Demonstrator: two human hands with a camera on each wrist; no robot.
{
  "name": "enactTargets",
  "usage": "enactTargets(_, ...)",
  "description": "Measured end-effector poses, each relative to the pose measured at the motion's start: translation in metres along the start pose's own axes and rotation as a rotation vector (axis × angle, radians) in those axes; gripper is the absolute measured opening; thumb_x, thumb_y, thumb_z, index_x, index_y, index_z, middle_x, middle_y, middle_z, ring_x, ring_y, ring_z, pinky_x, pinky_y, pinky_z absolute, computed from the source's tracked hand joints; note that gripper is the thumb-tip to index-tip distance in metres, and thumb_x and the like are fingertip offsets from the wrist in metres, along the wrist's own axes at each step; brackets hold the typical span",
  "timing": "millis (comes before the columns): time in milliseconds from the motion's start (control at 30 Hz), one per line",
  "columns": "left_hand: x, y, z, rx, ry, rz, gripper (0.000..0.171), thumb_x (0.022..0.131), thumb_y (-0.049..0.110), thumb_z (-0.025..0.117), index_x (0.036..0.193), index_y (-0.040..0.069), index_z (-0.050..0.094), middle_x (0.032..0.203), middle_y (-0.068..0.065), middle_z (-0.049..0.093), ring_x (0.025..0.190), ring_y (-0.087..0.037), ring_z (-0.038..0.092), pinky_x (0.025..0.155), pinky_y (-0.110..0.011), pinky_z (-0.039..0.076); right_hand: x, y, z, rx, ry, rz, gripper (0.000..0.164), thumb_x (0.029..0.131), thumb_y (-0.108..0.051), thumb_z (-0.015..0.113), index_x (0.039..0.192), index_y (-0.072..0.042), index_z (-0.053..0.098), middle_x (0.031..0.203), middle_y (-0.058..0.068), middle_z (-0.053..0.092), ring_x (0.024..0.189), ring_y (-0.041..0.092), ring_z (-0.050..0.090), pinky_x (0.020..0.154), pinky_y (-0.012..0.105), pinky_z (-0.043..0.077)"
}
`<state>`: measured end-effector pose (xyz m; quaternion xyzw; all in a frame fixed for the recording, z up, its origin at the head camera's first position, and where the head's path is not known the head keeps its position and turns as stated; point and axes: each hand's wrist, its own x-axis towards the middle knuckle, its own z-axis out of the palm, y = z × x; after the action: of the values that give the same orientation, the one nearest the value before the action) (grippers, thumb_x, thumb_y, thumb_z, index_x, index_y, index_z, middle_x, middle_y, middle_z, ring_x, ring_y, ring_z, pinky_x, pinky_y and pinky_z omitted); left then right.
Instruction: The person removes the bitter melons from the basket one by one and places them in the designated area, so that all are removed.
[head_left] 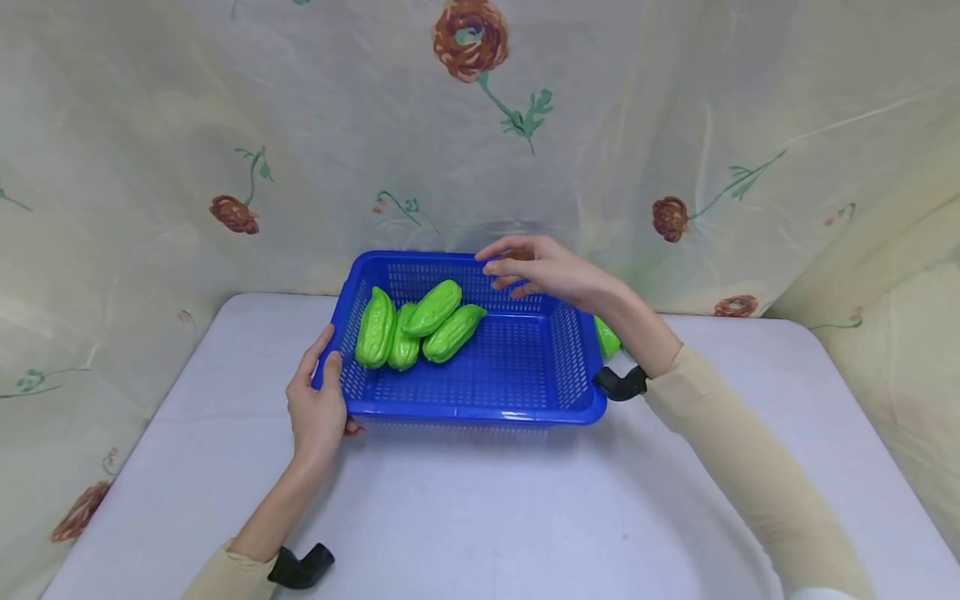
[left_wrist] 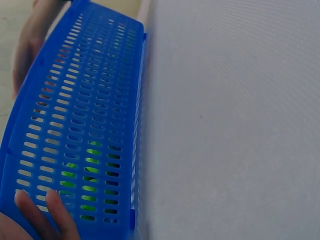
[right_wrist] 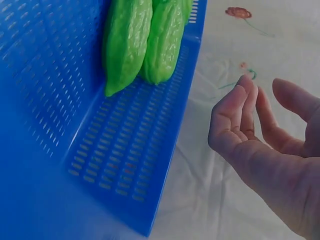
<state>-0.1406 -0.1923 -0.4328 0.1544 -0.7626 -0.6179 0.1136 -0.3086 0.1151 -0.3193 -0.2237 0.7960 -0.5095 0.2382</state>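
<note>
A blue plastic basket with slotted walls holds several bright green bitter melons, bunched on its left side. My left hand grips the basket at its left front corner, thumb on the rim and other fingers outside; two of those fingers touch the slotted wall in the left wrist view. Over the back right part of the basket, my right hand hovers with loosely bent fingers and nothing between them. In the right wrist view, two melons lie nearest that hand, apart from it.
Another green piece lies on the table outside the basket's right wall, partly hidden by the right forearm. The white-covered table backs onto a flowered curtain. Each wrist wears a black mount.
</note>
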Motion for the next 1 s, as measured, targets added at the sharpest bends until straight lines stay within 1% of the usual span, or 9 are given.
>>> enactTargets(133,0.0,0.0,0.0,0.0,-0.007,-0.007,0.048,0.118,0.035,0.042,0.165,0.04,0.042,0.147,-0.028,0.063,0.037,-0.004,0.054,0.036,-0.027,0.053,0.008,-0.001,0.006,0.029,-0.008,0.011,0.038,0.113,-0.022,0.057,0.149,-0.009,0.06,0.152,0.019,0.06,0.134,0.036,0.064,0.118,0.058,0.055)
enactTargets(233,0.0,-0.001,0.0,-0.001,-0.001,-0.006,0.048,0.118,0.035,0.042,0.165,0.04,0.043,0.14,-0.031,0.067,0.036,-0.004,0.054,0.035,-0.028,0.053,0.016,0.0,0.015,0.028,-0.014,0.03,0.041,0.113,-0.022,0.057,0.15,-0.007,0.057,0.155,0.022,0.058,0.135,0.037,0.064,0.117,0.057,0.056)
enactTargets(300,0.0,0.0,0.0,0.001,0.004,-0.006,0.047,0.118,0.035,0.042,0.165,0.04,0.043,0.134,-0.032,0.07,0.036,-0.004,0.053,0.035,-0.028,0.053,0.021,0.0,0.021,0.033,-0.02,0.048,0.044,0.113,-0.021,0.056,0.153,-0.005,0.053,0.158,0.023,0.055,0.14,0.04,0.061,0.118,0.056,0.056)
enactTargets(400,0.0,0.001,0.0,0.002,0.009,-0.002,0.047,0.118,0.035,0.042,0.164,0.04,0.044,0.131,-0.032,0.071,0.036,-0.004,0.053,0.035,-0.027,0.053,0.027,0.002,0.03,0.056,-0.01,0.077,0.049,0.113,-0.019,0.055,0.158,-0.002,0.047,0.159,0.025,0.052,0.146,0.043,0.056,0.121,0.058,0.053)
enactTargets(567,-0.001,0.001,0.0,0.003,0.006,0.003,0.047,0.118,0.033,0.043,0.164,0.039,0.044,0.14,-0.03,0.068,0.036,-0.004,0.052,0.035,-0.026,0.052,0.038,0.006,0.042,0.108,0.026,0.137,0.054,0.113,-0.019,0.056,0.162,-0.003,0.041,0.159,0.023,0.051,0.147,0.041,0.055,0.123,0.058,0.051)
enactTargets(733,0.0,0.001,0.0,0.009,0.007,0.007,0.047,0.118,0.033,0.043,0.164,0.039,0.045,0.154,-0.023,0.059,0.036,-0.003,0.052,0.036,-0.028,0.054,0.049,0.015,0.049,0.132,0.052,0.207,0.057,0.112,-0.021,0.058,0.163,-0.006,0.039,0.162,0.021,0.049,0.146,0.039,0.057,0.12,0.054,0.055)
enactTargets(867,0.001,0.0,0.0,0.013,0.012,0.01,0.046,0.118,0.033,0.043,0.163,0.039,0.045,0.158,-0.019,0.056,0.036,-0.003,0.05,0.036,-0.028,0.054,0.054,0.018,0.054,0.134,0.075,0.272,0.065,0.109,-0.023,0.063,0.165,-0.009,0.033,0.166,0.019,0.043,0.15,0.037,0.052,0.118,0.051,0.058)
enactTargets(933,0.001,0.0,0.0,0.013,0.015,0.01,0.047,0.118,0.033,0.043,0.164,0.039,0.045,0.16,-0.018,0.055,0.037,-0.004,0.05,0.036,-0.026,0.053,0.056,0.018,0.057,0.139,0.089,0.293,0.069,0.108,-0.024,0.064,0.167,-0.008,0.031,0.163,0.018,0.044,0.142,0.031,0.055,0.116,0.05,0.059)
enactTargets(1000,0.0,-0.001,0.001,0.012,0.014,0.013,0.047,0.118,0.034,0.043,0.164,0.039,0.045,0.162,-0.017,0.053,0.037,-0.003,0.051,0.036,-0.025,0.053,0.057,0.018,0.061,0.145,0.099,0.305,0.072,0.107,-0.023,0.065,0.168,-0.006,0.028,0.163,0.017,0.042,0.136,0.028,0.055,0.116,0.049,0.059)
